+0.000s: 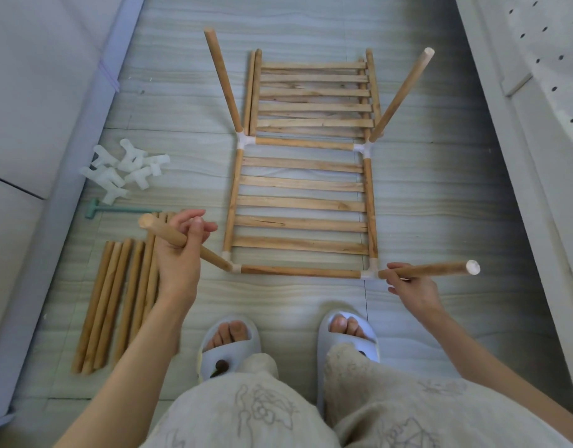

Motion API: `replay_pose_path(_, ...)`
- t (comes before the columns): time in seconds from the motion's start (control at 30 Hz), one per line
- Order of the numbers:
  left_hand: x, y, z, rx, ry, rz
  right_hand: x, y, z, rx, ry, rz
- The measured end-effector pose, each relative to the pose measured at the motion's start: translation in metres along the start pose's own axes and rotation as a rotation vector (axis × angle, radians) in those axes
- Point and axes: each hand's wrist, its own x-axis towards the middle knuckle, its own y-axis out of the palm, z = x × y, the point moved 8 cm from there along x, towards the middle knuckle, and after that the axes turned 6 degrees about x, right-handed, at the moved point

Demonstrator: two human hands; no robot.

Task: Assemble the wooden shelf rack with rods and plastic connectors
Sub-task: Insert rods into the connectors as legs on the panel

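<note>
A slatted wooden shelf panel [301,205] lies flat on the floor, framed by rods and white plastic connectors at its four corners. Two rods stand up from the far connectors [246,139] [364,147]. My left hand [181,253] grips the rod [168,234] that sits in the near-left connector [230,265]. My right hand [408,282] holds the rod [430,270] that sits in the near-right connector [370,273]. A second slatted panel [314,95] lies beyond the first.
Several loose white connectors [123,169] are piled at the left, with a green mallet [117,211] below them. Several spare rods [117,295] lie side by side at the lower left. Grey furniture flanks both sides. My slippered feet [230,341] stand at the near edge.
</note>
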Motion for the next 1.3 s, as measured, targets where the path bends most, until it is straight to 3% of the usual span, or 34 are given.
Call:
replay_pose_path(0.13,0.010,-0.016,-0.010,0.016,0.073,-0.045,0.003,0.000,-0.002,-0.014,0.005,0.004)
replay_pose_path(0.3,0.005,-0.021,0.004,-0.008,0.007,-0.081,0.004,0.002,-0.004,-0.006,0.019,0.001)
replay_pose_path(1.03,0.000,0.014,-0.003,0.144,0.067,0.070,0.006,0.005,-0.007,0.035,0.023,-0.005)
replay_pose_path(1.3,-0.003,0.009,0.010,0.203,-0.009,0.047,0.003,0.001,0.003,-0.074,-0.134,-0.070)
